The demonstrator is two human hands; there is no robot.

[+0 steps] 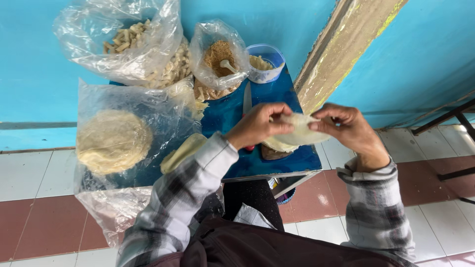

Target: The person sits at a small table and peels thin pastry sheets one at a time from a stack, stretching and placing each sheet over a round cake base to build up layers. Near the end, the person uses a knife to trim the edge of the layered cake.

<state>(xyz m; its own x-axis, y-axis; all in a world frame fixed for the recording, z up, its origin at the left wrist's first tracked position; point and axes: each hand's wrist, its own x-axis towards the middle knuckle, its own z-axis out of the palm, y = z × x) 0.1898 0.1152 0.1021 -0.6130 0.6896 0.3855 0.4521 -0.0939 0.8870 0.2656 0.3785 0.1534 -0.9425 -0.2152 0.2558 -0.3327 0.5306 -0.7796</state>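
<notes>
Both hands pinching wrapper between.

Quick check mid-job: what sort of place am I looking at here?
Probably a small home or street-side snack-making spot. A low blue table stands against a turquoise wall on a tiled floor, with bags of rolled snacks and a stack of thin wrappers. Both hands hold a wrapper.

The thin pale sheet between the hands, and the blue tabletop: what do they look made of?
Thin sheet: looks like soft dough or wrapper skin, matte cream, bending limply between left hand and right hand. Tabletop: probably painted or laminated board, glossy blue with reflections; core not visible.
</notes>
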